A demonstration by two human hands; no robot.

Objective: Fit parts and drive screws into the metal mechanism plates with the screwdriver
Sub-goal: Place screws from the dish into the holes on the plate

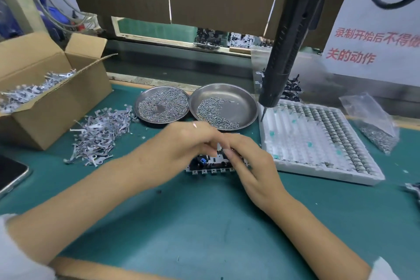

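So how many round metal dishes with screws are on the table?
2. The left dish, nearly full of screws, lies beside the right dish, partly filled, both behind the hands. None seems hidden.

The lower middle of the frame is bare tabletop (204,229) — open room between the forearms. Above the mechanism plate (211,165), two steel dishes (241,100) sit touching, blocking the centre. The cardboard box (52,107) and loose metal parts (100,136) crowd the left; the white tray (318,141) fills the right — the hanging screwdriver (284,48) stands over its upper left corner.
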